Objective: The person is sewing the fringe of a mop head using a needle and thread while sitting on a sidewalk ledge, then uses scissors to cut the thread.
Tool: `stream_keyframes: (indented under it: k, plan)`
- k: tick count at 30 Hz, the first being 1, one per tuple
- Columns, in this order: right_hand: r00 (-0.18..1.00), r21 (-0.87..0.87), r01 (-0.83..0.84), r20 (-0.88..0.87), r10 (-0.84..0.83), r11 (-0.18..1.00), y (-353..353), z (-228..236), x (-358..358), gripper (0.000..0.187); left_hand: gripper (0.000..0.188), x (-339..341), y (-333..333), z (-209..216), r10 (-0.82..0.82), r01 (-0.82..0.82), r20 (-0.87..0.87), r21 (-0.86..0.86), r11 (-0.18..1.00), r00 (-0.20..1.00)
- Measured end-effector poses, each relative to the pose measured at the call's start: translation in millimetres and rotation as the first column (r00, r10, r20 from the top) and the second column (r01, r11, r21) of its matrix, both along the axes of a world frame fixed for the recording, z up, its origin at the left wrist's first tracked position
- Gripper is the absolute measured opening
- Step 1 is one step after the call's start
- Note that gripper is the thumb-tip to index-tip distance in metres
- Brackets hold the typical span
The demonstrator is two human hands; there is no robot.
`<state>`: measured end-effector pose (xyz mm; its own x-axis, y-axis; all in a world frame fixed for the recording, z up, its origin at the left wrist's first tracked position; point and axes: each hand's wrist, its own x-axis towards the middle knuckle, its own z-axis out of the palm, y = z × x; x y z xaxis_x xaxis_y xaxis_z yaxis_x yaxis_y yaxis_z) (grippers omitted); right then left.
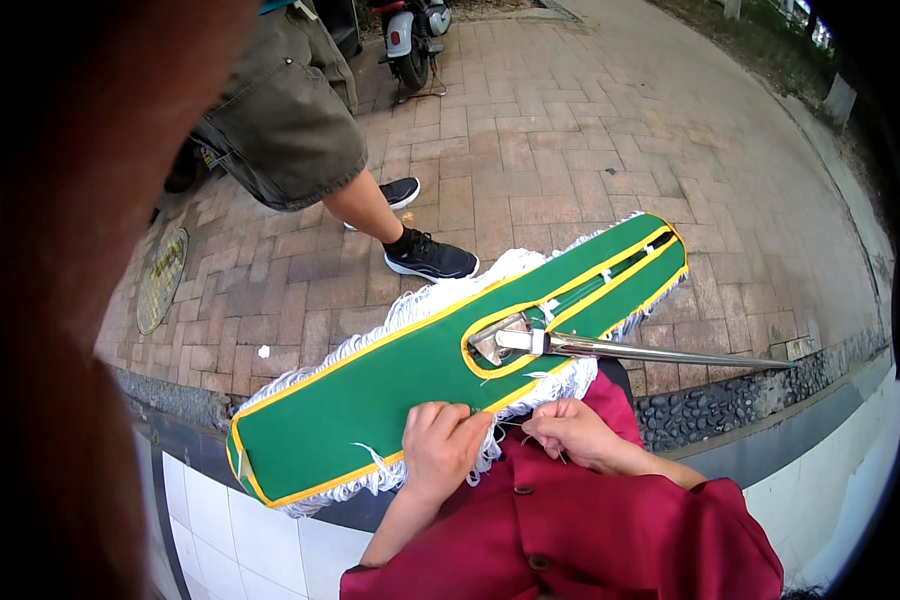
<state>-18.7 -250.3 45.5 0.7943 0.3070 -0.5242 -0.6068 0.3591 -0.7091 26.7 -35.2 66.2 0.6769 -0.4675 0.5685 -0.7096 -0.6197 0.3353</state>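
A long green dust mop head (pixel 350 405) with yellow trim lies slanted across my lap, its white yarn fringe (pixel 370 345) hanging out along both long sides. My left hand (pixel 442 450) is closed on the near edge of the mop, fingers pressed at the yellow trim. Just to its right, my right hand (pixel 575 432) pinches a thin pale thread (pixel 511 424) that runs toward the left fingertips. Whether a needle is there is too small to tell. A metal mop handle (pixel 660 352) comes out of the oval opening in the mop and points right.
A person in dark shorts (pixel 290 130) and black shoes (pixel 435 256) stands just past the mop. Farther off is a parked scooter (pixel 407 45) on the brick paving (pixel 570 170). A pebbled strip (pixel 695 412) and white tiles (pixel 260 530) lie near me. A dark blurred shape covers the left side.
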Motion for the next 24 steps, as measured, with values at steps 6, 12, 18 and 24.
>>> stream_keyframes:
  k: [6, 12, 18, 24]
  plan:
    - [1.000, -0.042, 0.011, 0.012, -0.011, 0.999, -1, -11, -1, 0.030, 0.015, 2, 0, -1, -0.032, 0.032, -0.006, -0.004, 0.999, 0.999]
    - [1.000, -0.022, 0.001, 0.008, -0.001, 1.000, -2, -4, 2, 0.030, 0.015, 0, -2, 5, -0.022, 0.022, -0.011, -0.018, 1.000, 1.000]
    - [0.999, -0.029, -0.024, 0.020, 0.025, 0.999, 2, -5, 2, 0.031, 0.017, -2, 0, 2, 0.005, -0.005, -0.006, 0.004, 1.000, 1.000]
    - [0.992, -0.139, -0.061, 0.100, 0.075, 0.988, 1, 11, -1, 0.029, 0.029, 0, -5, 1, 0.016, -0.016, -0.005, -0.014, 1.000, 1.000]
